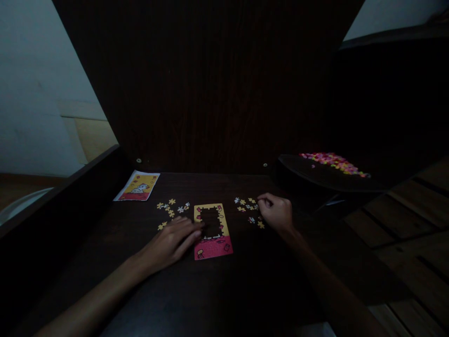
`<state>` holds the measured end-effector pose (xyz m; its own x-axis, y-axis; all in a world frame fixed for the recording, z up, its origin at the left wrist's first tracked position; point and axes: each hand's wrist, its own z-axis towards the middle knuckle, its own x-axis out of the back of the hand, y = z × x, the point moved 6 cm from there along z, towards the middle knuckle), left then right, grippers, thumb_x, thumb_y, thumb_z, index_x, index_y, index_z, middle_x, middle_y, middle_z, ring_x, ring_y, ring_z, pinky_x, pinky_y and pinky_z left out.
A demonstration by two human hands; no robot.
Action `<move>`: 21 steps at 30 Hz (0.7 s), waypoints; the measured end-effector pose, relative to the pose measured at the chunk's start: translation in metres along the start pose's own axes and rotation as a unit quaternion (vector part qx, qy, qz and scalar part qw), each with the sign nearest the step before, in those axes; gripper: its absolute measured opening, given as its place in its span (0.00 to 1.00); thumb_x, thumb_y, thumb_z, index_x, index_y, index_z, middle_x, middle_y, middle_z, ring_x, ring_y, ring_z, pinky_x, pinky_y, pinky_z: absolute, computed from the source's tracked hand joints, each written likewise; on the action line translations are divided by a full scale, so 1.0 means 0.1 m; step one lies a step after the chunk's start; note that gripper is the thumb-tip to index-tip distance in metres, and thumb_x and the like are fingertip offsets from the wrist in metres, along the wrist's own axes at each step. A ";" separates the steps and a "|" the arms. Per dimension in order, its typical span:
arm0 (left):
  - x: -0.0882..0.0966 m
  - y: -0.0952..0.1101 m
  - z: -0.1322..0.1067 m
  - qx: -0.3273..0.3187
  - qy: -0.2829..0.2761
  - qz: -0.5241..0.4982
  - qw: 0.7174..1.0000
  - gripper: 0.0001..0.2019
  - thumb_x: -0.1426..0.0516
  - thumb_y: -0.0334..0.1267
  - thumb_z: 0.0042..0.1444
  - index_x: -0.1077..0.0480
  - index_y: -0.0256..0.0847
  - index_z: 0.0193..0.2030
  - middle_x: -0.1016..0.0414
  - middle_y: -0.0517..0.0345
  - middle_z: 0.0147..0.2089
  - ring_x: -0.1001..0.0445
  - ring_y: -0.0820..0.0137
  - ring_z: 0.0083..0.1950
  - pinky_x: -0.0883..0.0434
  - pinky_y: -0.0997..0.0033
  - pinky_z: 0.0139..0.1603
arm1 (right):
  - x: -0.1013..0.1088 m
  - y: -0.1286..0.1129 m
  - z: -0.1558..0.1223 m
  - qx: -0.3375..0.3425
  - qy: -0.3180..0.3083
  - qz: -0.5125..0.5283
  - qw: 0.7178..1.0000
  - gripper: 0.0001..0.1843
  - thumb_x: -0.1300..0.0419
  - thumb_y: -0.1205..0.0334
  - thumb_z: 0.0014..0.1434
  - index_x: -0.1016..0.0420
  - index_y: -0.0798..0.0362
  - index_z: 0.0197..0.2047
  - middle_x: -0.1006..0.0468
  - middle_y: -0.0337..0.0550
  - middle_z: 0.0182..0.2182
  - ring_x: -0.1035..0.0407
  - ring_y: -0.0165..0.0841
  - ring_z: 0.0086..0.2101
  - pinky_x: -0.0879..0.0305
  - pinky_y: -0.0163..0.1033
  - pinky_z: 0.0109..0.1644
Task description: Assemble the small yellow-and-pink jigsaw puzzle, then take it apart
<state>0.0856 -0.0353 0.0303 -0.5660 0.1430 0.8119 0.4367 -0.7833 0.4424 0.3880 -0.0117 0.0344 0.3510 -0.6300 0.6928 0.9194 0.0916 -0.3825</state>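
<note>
A partly assembled jigsaw puzzle (213,250), yellow above and pink below, lies on the dark table with a gap in its middle. My left hand (175,236) rests flat at its left edge, fingers stretched out and fingertips touching the border. Loose puzzle pieces (170,212), yellow and white, are scattered just beyond that hand. To the right of the puzzle lies another group of loose pieces (242,202). My right hand (277,211) is beside this group with its fingers curled and pinched together; whatever is between the fingertips is too small to make out.
A picture card (140,187) with a white animal on yellow and red lies at the back left. Behind the table rises a dark wooden panel (210,93), and a raised edge (70,182) runs along the left. Many small colourful bits (335,163) sit on a dark surface at right.
</note>
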 end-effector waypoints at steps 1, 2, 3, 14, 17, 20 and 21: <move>0.07 -0.06 0.00 0.016 0.025 0.015 0.999 0.16 0.54 0.38 0.70 0.30 0.42 0.58 0.21 0.52 0.46 0.23 0.65 0.45 0.27 0.62 0.50 | 0.00 0.01 0.00 -0.005 0.004 -0.003 1.000 0.15 0.47 0.60 0.53 0.19 0.52 0.26 0.28 0.39 0.17 0.34 0.31 0.19 0.44 0.35 0.28; 0.14 -0.14 -0.02 0.032 0.046 0.030 0.998 0.17 0.54 0.37 0.69 0.31 0.41 0.59 0.21 0.52 0.46 0.23 0.65 0.44 0.27 0.61 0.50 | 0.01 0.01 0.00 -0.009 0.006 -0.005 1.000 0.15 0.47 0.60 0.53 0.19 0.52 0.26 0.27 0.40 0.17 0.34 0.31 0.19 0.44 0.35 0.28; 0.21 -0.23 -0.03 0.048 0.064 0.042 0.996 0.18 0.54 0.36 0.68 0.33 0.41 0.60 0.21 0.52 0.46 0.23 0.65 0.43 0.26 0.61 0.48 | 0.01 0.01 0.00 -0.012 0.007 -0.006 1.000 0.15 0.47 0.60 0.52 0.19 0.52 0.26 0.27 0.40 0.17 0.34 0.31 0.19 0.44 0.35 0.28; 0.44 -0.79 -0.07 0.157 0.111 0.132 0.972 0.18 0.49 0.44 0.63 0.29 0.39 0.53 0.28 0.47 0.49 0.30 0.55 0.52 0.29 0.51 0.53 | 0.01 -0.01 0.00 -0.002 0.011 -0.018 1.000 0.14 0.47 0.60 0.53 0.20 0.51 0.25 0.27 0.39 0.17 0.33 0.31 0.20 0.44 0.34 0.27; 0.32 -0.80 -0.04 0.163 0.086 0.139 0.973 0.17 0.48 0.47 0.62 0.26 0.40 0.49 0.29 0.48 0.49 0.32 0.55 0.52 0.32 0.47 0.55 | 0.01 -0.01 -0.01 -0.008 0.011 -0.018 1.000 0.14 0.47 0.60 0.53 0.20 0.51 0.26 0.27 0.39 0.16 0.34 0.31 0.19 0.45 0.34 0.27; 0.24 -0.83 -0.01 0.173 0.082 0.145 0.971 0.17 0.45 0.49 0.61 0.24 0.42 0.48 0.29 0.49 0.48 0.34 0.54 0.52 0.33 0.46 0.55 | 0.00 -0.02 -0.01 -0.007 0.010 -0.015 1.000 0.14 0.46 0.60 0.53 0.20 0.51 0.26 0.28 0.39 0.16 0.34 0.31 0.19 0.45 0.34 0.27; 0.22 -0.84 -0.01 0.177 0.082 0.147 0.970 0.17 0.45 0.49 0.61 0.23 0.42 0.47 0.28 0.49 0.48 0.34 0.54 0.52 0.34 0.46 0.55 | 0.00 -0.02 -0.02 -0.004 0.010 -0.014 1.000 0.14 0.46 0.61 0.53 0.20 0.51 0.25 0.28 0.39 0.16 0.34 0.31 0.19 0.45 0.34 0.27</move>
<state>0.0356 0.0335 0.0109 -0.4710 -0.1755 0.8645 0.7926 -0.5145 0.3273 0.3856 -0.0131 0.0343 0.3212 -0.6474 0.6911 0.9273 0.0670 -0.3683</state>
